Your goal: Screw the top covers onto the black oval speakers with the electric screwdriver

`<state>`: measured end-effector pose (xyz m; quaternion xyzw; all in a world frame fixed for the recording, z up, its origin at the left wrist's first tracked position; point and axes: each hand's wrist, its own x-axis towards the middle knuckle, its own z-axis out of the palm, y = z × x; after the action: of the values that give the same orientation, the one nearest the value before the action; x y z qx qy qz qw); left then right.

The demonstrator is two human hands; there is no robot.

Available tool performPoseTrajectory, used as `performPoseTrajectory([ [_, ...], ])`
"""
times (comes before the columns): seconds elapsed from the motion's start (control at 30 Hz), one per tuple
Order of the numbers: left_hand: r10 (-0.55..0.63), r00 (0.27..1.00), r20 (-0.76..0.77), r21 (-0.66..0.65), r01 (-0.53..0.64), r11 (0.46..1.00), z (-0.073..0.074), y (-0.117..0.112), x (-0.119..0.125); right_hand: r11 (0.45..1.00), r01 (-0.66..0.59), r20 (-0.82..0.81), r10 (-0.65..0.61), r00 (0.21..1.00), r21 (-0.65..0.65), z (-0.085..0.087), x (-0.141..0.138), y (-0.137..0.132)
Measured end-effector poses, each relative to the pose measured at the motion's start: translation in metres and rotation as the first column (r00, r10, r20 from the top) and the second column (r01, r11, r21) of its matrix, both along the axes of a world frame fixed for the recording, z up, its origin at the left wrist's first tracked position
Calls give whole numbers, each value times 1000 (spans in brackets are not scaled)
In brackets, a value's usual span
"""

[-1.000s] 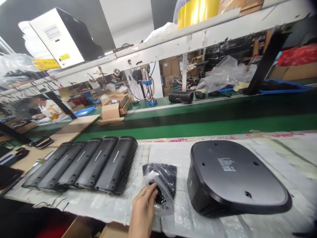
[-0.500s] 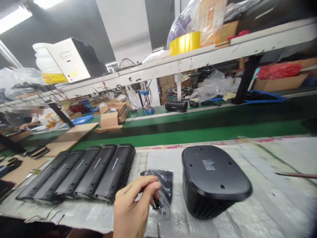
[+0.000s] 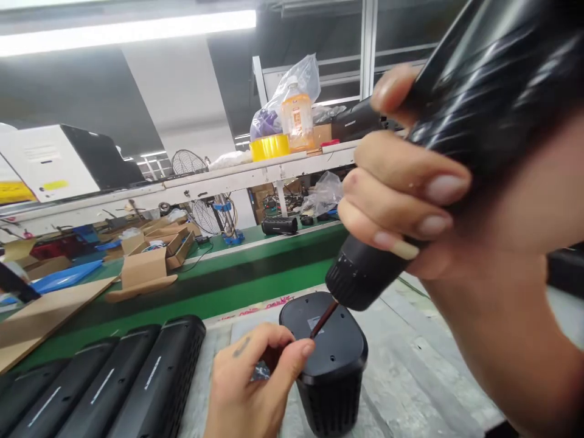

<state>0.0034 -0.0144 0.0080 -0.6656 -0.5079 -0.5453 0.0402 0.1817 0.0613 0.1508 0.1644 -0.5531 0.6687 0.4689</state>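
Observation:
My right hand [image 3: 406,188] wraps round a black electric screwdriver [image 3: 365,271], tilted with its bit pointing down to the left. The bit's tip meets the pinched thumb and forefinger of my left hand [image 3: 250,377]; whatever they pinch is too small or hidden to make out. Behind these fingertips stands a black speaker-like case [image 3: 340,359], upright, with perforated sides and screw holes in its flat top. The bit's tip is in front of that top; I cannot tell whether it touches. A clear plastic bag [image 3: 261,371] shows only in part behind my left hand.
Several similar black cases [image 3: 152,371] lie in a row at left. Behind runs a green conveyor belt [image 3: 255,267] with an open cardboard box [image 3: 146,267] and another black case [image 3: 279,225]. A white shelf [image 3: 210,173] above holds yellow tape [image 3: 270,147] and a bottle.
My right hand has come into view with the screwdriver. My left hand, pinched over the bag before, now meets the bit in front of the upright case. The view has shifted upward and right.

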Motion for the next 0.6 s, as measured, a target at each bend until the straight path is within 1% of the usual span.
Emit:
performPoseTrajectory([
  [0.03, -25, 998, 64, -29, 27, 999, -1, 1, 1, 999, 6, 9, -7, 1000, 35, 0, -2, 3],
  [0.07, -55, 990, 132, -50, 62, 997, -1, 2, 2, 998, 36, 30, -38, 999, 43, 1, -3, 5],
  [0.1, -92, 979, 182, -61, 105, 993, -1, 3, 3, 997, 78, 65, -79, 995, 18, 2, -5, 8],
  [0.13, -128, 971, 204, -50, 141, 989, -1, 5, 4, 992, 121, 100, -117, 988, -31, 4, -6, 10],
  [0.2, -174, 975, 137, -2, 176, 984, 2, 8, 3, 977, 172, 126, -156, 980, -129, 9, -8, 12],
  [0.27, -160, 986, 44, 20, 159, 987, 3, 11, 3, 971, 164, 119, -145, 982, -172, 12, -9, 13],
  [0.3, -138, 989, 50, 7, 138, 990, 3, 13, 3, 972, 152, 109, -134, 985, -177, 13, -10, 13],
  [0.37, -110, 979, 170, -68, 123, 990, 0, 15, 6, 976, 132, 104, -115, 988, -173, 11, -10, 14],
  [0.47, -105, 916, 387, -159, 178, 971, -5, 16, 12, 982, 111, 95, -97, 991, -154, 8, -12, 17],
  [0.53, -156, 893, 423, -175, 250, 952, -6, 16, 13, 981, 137, 87, -126, 988, -140, 7, -12, 19],
  [0.6, -204, 915, 348, -166, 274, 947, -4, 13, 11, 972, 183, 99, -170, 980, -148, 8, -12, 20],
])
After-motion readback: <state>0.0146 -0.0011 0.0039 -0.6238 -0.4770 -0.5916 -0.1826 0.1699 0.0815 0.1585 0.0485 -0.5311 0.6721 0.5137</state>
